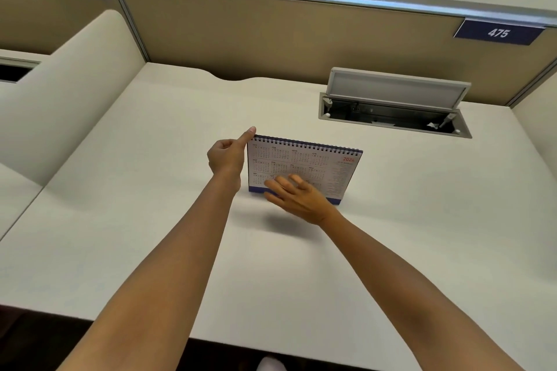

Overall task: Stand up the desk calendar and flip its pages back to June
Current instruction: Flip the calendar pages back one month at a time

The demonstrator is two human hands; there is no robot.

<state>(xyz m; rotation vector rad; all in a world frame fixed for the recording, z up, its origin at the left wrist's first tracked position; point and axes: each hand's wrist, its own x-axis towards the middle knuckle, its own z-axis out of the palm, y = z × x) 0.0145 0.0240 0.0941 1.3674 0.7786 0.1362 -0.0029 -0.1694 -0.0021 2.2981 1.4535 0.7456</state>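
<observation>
The desk calendar [313, 161] stands upright in the middle of the white desk [150, 220], its spiral binding on top. The facing page is a full-year overview with "2026" in red at the upper right and a blue strip along the bottom. My left hand [227, 155] pinches the calendar's top left corner, thumb pointing up along the edge. My right hand [297, 194] is open with fingers spread, held in front of the lower part of the page; whether the fingertips touch the page is unclear.
An open cable hatch [391, 111] with its lid raised sits in the desk at the back right. Tan partition panels [271, 33] with number plates 474 and 475 close off the back. A cream divider [75, 84] stands on the left.
</observation>
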